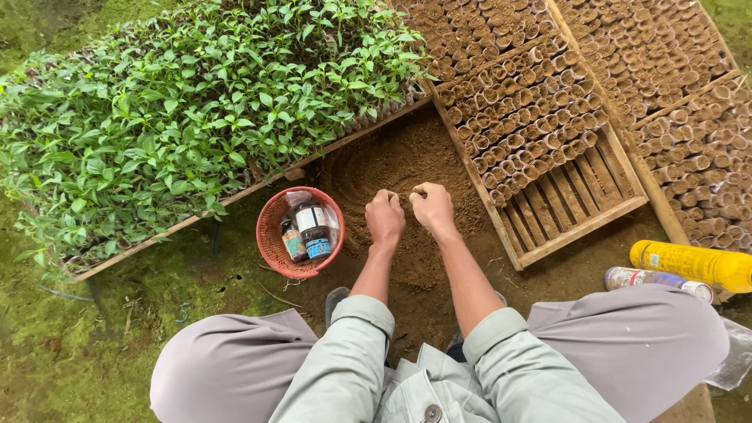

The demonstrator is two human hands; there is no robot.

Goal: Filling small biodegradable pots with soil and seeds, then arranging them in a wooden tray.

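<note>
Both hands meet over the loose brown soil (407, 157); the left hand (385, 218) and right hand (432, 207) have fingers curled together, pinching something too small to identify; it likely handles light and fragile, best held by fingertips.

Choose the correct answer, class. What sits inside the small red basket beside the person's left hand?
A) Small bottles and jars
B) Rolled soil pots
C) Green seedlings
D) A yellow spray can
A: the red basket holds small bottles and jars, while the seedlings, soil pots and yellow can lie elsewhere.
</note>
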